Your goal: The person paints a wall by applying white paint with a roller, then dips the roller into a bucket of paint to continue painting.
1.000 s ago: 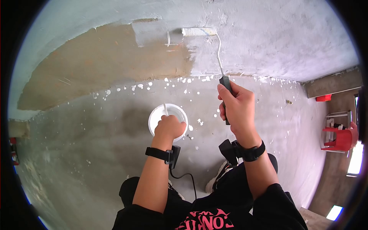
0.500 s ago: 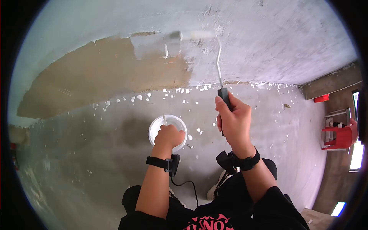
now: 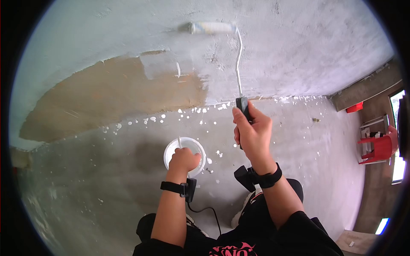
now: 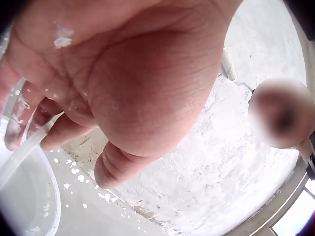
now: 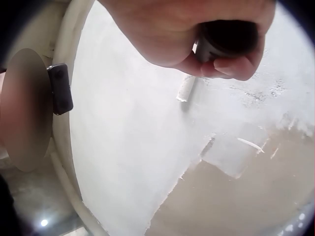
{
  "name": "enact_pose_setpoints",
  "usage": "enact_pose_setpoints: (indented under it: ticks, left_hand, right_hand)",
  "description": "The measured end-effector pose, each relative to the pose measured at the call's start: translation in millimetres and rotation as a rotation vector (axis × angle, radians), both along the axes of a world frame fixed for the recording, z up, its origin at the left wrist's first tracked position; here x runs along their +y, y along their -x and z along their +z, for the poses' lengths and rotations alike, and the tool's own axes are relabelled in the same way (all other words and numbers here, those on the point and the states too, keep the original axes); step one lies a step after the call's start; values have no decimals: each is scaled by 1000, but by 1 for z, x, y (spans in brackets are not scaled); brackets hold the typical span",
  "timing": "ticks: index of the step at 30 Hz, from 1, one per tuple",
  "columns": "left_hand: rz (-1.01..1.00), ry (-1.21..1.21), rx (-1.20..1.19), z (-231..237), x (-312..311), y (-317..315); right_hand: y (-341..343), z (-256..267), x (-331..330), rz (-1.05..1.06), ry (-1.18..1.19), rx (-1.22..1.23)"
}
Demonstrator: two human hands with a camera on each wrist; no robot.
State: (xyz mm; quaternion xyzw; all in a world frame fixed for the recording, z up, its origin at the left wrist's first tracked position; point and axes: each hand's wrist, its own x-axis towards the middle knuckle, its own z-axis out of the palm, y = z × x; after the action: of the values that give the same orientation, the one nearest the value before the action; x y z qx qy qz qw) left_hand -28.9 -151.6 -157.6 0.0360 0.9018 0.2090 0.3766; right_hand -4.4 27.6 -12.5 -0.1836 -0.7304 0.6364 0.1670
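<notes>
The right hand (image 3: pixel 255 132) grips the dark handle (image 3: pixel 242 106) of a paint roller, its thumb along the grip. High on the wall, the white roller sleeve (image 3: pixel 213 28) lies against the pale surface; the right wrist view shows the sleeve (image 5: pixel 186 89) beyond the curled fingers. Over a white bucket (image 3: pixel 199 146) on the floor, the left hand (image 3: pixel 184 159) holds the bucket's thin white handle (image 3: pixel 180 142). In the left wrist view that handle (image 4: pixel 22 160) passes between paint-spotted fingers, and the thumb stands apart. The bucket's inside is partly hidden by the left hand.
A brown bare patch (image 3: pixel 115 91) spreads over the wall left of the roller. White paint spots dot the grey floor (image 3: pixel 128 179) along the wall's foot. A red chair (image 3: pixel 378 147) stands at the far right. The person's shoes are below the bucket, and a black cable hangs between them.
The roller has moved up the wall and slightly left, with the right hand shifting left. Bucket and left hand appear lower in the head view, whose angle has shifted.
</notes>
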Motion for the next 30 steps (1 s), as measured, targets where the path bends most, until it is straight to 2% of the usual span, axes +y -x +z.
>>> enact_pose_setpoints:
  ticks: [6, 8, 11, 14, 16, 17, 19, 20, 22, 23, 25, 27, 30]
  left_hand:
    - [-4, 19, 36, 7, 5, -2]
    - [-11, 79, -80, 8, 10, 1]
    - [-4, 101, -82, 3, 13, 1]
    - [14, 101, -77, 12, 15, -2]
    - [20, 111, -73, 10, 16, -2]
    - [26, 123, -74, 10, 16, -4]
    - [19, 124, -67, 12, 15, -6]
    - [12, 122, -66, 14, 14, -6]
    - [4, 120, -57, 17, 14, -7]
    - [9, 114, -58, 18, 12, -8]
    - [-16, 120, -30, 13, 12, -8]
    - [-7, 101, -44, 15, 14, -10]
    - [-6, 107, -43, 16, 15, -11]
  right_hand:
    - [0, -43, 1, -18, -83, -11]
    - [-1, -52, 2, -17, -91, -21]
    - [-3, -71, 7, -3, -89, -49]
    - [-7, -80, 14, 1, -143, -98]
    - [-10, -72, 17, 27, -125, -251]
    - [-12, -68, 20, 25, -122, -244]
    - [-17, -61, 31, 22, -428, -148]
    - [-20, -54, 36, 9, -422, -142]
    - [-26, -37, 49, -14, -711, -13]
    - [-30, -30, 57, -28, -699, -8]
    - [-35, -17, 79, -70, -958, 66]
    - [-36, -6, 102, -144, -1084, 205]
    - [-42, 13, 130, -194, -1168, 123]
